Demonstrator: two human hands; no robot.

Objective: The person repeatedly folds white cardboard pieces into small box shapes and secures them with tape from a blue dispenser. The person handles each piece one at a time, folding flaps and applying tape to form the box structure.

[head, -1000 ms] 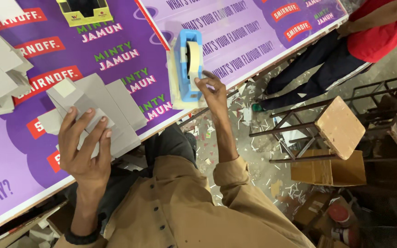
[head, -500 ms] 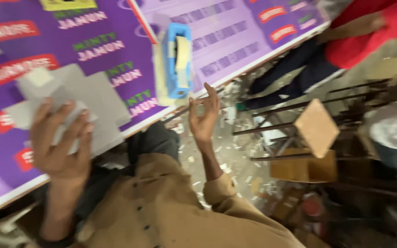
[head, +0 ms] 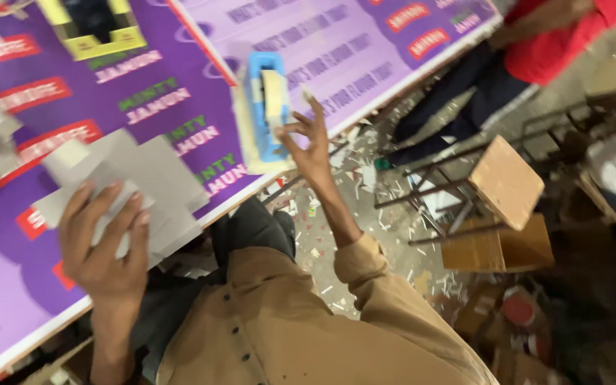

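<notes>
The left hand (head: 105, 246) lay flat, fingers spread, on a grey cardboard cutout (head: 140, 189), while the right hand (head: 308, 139) pinched tape at the blue tape dispenser (head: 267, 107).

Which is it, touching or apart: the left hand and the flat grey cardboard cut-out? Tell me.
Touching. The head view shows the left hand lying spread on the flat grey cardboard cut-out, fingers pressed flat with no gap.

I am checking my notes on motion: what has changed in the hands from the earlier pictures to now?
The right hand was at the blue tape dispenser a second ago, drew back off it, and is now at its near end again, fingers pinching there. The left hand stayed flat on the grey card on the purple table.
</notes>
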